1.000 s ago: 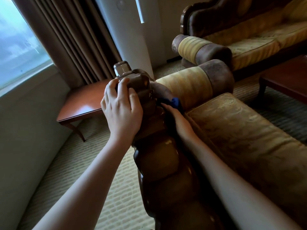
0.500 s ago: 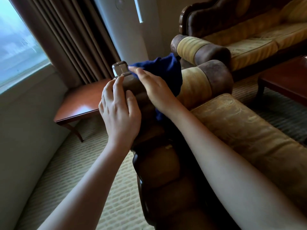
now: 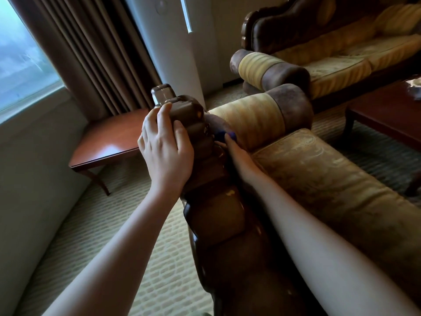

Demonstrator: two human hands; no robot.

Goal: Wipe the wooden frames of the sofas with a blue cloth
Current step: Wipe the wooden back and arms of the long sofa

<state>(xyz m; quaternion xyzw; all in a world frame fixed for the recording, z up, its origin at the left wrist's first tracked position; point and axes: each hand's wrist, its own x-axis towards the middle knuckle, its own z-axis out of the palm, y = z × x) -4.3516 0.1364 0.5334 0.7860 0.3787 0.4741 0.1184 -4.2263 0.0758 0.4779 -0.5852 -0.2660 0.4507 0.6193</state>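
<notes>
Left hand [image 3: 165, 147]: fingers curled over the carved top of the sofa frame [image 3: 218, 215]. Right hand [image 3: 238, 156]: beside the frame's inner face, apparently grasping the blue cloth [image 3: 225, 135], mostly hidden.

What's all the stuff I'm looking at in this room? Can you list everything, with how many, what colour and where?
Sofa frame: one, dark glossy carved wood, centre, running up from the bottom edge.
Cloth: one, blue, mostly hidden, between the frame and the near bolster.
Bolsters: two, yellow with brown ends, one on each sofa's arm.
Seat cushion: one, worn gold, right of the frame.
Second sofa: one, gold and dark wood, upper right.
Side table: one, reddish wood, left, by the curtain.
Coffee table: one, dark red wood, right edge.
Curtain: one, brown, upper left beside the window.
Carpet: patterned beige, floor.
Left hand: grips the frame's top.
Right hand: holds the cloth behind the frame.
</notes>
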